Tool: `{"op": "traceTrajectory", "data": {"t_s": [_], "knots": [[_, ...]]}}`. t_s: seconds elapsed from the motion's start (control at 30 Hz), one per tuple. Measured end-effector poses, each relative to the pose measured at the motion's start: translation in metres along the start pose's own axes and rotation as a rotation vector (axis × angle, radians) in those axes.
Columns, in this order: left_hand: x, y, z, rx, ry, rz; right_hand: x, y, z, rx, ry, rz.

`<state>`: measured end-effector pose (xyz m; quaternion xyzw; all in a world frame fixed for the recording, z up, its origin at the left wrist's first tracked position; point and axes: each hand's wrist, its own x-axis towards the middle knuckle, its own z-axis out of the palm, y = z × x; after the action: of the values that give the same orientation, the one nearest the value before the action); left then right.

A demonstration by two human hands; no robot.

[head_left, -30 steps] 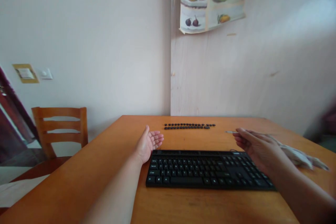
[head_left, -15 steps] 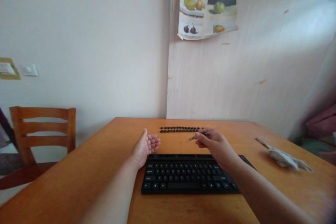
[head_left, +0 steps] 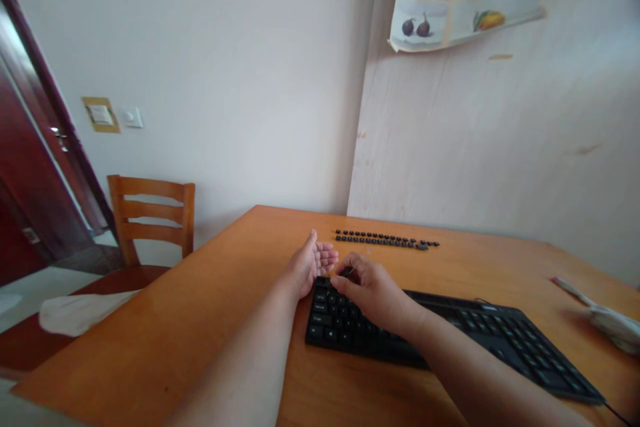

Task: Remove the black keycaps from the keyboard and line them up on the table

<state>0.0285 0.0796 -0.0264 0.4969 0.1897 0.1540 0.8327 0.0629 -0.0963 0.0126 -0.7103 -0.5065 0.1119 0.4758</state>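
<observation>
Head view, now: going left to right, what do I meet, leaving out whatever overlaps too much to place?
Reddish door → chair backrest → left hand → right hand → pale bundle on the table.

Single head-worn view, looking forward and down across table (head_left: 235, 273), keyboard (head_left: 480, 320) near, wall (head_left: 240, 80) beyond

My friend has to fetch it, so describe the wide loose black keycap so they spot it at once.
On the orange-brown wooden table, beyond the long black plastic keyboard, lie two rows of small loose black keycaps. At the right end of the nearer row is the wide black keycap, plainly broader than its neighbours.
</observation>
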Motion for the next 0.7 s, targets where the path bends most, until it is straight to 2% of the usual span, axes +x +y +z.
{"op": "traceTrajectory", "data": {"t_s": [0.23,0.7], "knots": [[0.0073,-0.0037,-0.0025,-0.014,-0.01,-0.023,0.0021,0.0021,0.0086,-0.039,-0.067,-0.027],[0.0091,-0.0055,-0.0044,0.0,-0.015,-0.02,0.0053,0.0038,0.0109,-0.111,-0.107,-0.01]]}}
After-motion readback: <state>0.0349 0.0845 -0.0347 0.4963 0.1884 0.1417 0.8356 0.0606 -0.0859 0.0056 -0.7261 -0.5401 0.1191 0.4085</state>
